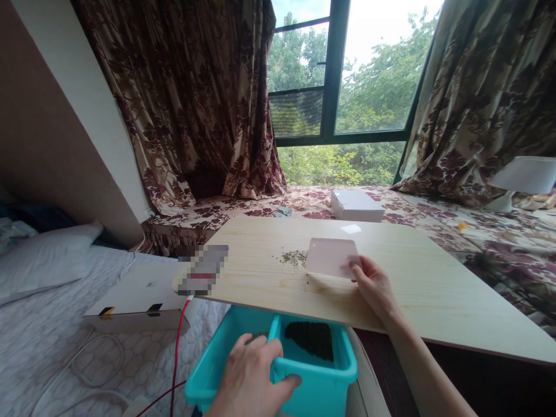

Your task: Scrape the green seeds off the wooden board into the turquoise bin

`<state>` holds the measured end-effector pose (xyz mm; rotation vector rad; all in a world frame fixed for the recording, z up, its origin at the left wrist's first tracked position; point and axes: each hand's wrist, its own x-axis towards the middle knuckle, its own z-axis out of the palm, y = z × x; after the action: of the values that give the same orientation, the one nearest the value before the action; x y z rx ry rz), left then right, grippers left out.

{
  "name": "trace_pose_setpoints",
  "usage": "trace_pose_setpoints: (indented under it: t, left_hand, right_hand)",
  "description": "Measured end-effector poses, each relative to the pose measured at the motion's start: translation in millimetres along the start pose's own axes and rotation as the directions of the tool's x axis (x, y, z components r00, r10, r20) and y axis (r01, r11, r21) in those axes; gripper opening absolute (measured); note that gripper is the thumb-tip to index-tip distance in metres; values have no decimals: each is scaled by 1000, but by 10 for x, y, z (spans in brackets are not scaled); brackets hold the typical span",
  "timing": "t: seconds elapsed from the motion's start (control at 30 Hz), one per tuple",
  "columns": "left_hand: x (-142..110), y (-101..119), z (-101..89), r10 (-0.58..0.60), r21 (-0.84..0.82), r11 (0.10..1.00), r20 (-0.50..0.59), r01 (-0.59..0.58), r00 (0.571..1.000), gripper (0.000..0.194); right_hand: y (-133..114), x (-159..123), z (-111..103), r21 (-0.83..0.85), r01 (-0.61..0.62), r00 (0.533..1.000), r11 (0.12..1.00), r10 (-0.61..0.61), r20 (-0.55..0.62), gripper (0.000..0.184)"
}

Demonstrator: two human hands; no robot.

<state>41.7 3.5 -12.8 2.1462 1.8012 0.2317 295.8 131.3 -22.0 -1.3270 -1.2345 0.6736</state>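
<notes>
On the wooden board lies a scattered heap of small greenish-brown grains, possibly beans or seeds. My right hand pinches the right edge of a pale translucent plastic sheet, whose left edge stands at the heap. Below the board's front edge is a turquoise two-compartment bin. My left hand grips it near the divider, fingers over the left compartment and thumb against the front wall. Dark grains lie in the right compartment. The left compartment's contents are mostly hidden by my hand.
A pixelated phone-like device with a red cable lies on the board's left end. A white box rests on the bed at left. Behind the board are another white box, a lamp and the window.
</notes>
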Motion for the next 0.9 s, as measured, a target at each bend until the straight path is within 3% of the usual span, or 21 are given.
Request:
trace_pose_setpoints:
  t: [0.3, 0.53, 0.8, 0.9]
  left_hand:
    - [1, 11, -32, -15, -23, 1000, -9, 14, 1000, 10]
    - [-17, -6, -29, -7, -49, 999, -30, 6, 1000, 13]
    - [-16, -67, 8, -6, -64, 998, -16, 5, 1000, 15]
    - [-25, -63, 5, 6, -73, 997, -21, -7, 1000, 15]
  right_hand:
    - [-62, -44, -33, 50, -8, 993, 999, 2, 117, 20]
    - [-52, -58, -66, 131, 9, 999, 991, -13, 29, 27]
    - [-177, -342, -220, 101, -87, 942, 991, 49, 332, 37]
    - [-139, -349, -263, 113, -94, 969, 989, 65, 237, 37]
